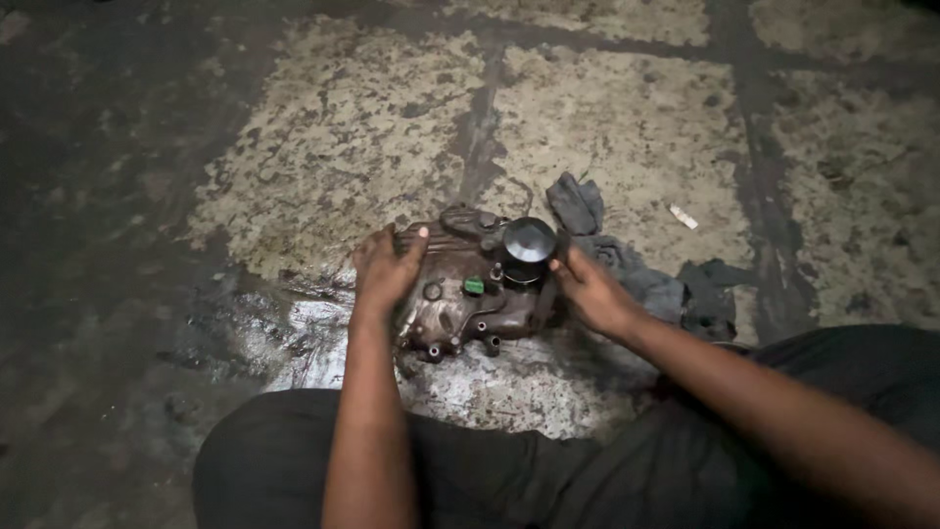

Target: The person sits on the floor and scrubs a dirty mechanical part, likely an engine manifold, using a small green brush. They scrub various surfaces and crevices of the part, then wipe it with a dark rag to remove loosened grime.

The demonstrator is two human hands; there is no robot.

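Person sits on the floor [323,137], legs in dark trousers spread either side of a grimy metal engine part [470,294] lying btwn the knees, roughly centre of view. Left hand [385,266] lies on the part's left edge, fingers spread fairly wide and curled over its top rim, thumb up near the upper corner, gripping the casting. Right hand [590,290] is at the part's right side, fingers bent and close together, tips touching the side just below a black round cap [529,240] that stands upright on the part's upper right; can't tell if it truly grips or just presses. Small green plug [474,285] sits on the part's face, near the middle. Dark rag [636,279] lies crumpled on the floor right of the part, partly under the right hand. Small white scrap [683,216] further right, well apart. Floor is stained concrete w/ dark oily patches, wet shine by the left knee
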